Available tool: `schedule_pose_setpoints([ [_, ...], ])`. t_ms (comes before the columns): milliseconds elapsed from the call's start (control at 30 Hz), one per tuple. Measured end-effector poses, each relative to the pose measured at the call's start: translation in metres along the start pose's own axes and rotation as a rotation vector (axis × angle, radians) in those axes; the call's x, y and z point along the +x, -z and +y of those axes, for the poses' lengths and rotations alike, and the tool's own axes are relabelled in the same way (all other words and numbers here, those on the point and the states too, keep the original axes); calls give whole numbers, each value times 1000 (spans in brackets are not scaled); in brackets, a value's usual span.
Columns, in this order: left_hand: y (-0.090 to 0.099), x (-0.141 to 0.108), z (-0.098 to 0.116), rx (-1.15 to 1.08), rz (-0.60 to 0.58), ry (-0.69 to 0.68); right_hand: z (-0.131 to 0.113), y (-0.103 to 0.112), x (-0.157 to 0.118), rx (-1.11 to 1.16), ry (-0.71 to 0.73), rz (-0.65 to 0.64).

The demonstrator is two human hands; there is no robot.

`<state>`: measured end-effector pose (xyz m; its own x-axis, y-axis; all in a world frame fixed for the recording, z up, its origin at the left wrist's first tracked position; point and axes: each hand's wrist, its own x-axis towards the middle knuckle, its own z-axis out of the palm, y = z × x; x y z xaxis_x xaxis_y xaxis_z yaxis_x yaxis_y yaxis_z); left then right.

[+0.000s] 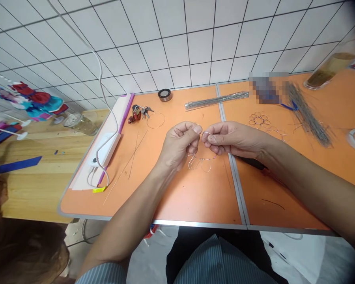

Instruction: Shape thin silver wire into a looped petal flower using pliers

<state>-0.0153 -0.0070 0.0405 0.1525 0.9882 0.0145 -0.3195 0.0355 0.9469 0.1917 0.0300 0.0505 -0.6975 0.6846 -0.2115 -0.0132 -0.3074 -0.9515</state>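
Both hands meet over the middle of the orange table. My left hand (183, 140) pinches a thin wire between thumb and fingers. Close beside it, my right hand (221, 137) is closed on the same wire piece, its thumb pressed on the forefinger. Below the fingers hangs a ring of thin wire (206, 167) with several small loops. The fingers hide the part of the wire between them. A finished-looking wire flower shape (259, 119) lies to the right of my right hand, beside another fainter wire shape.
Keys (142, 112), a wire circle (156, 120) and a tape roll (165, 95) lie at the back left. Wire bundles (215, 101) lie behind the hands and right. A power strip (105, 150) borders the left edge. A glass (328, 71) stands back right.
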Motion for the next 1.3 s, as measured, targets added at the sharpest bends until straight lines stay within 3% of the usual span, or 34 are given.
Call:
schedule_pose_setpoints([
  [300,1,-1,-2,-27,-70,6,7,2,4,58,10,-98],
  [700,4,-3,3,-6,-181,41,7,1,1,-75,99,-117],
  [1067,8,-4,9,107,-253,146,-10,9,-8,-415,172,-101],
  [1300,6,-4,6,148,-341,247,-28,7,-18,-857,198,-45],
])
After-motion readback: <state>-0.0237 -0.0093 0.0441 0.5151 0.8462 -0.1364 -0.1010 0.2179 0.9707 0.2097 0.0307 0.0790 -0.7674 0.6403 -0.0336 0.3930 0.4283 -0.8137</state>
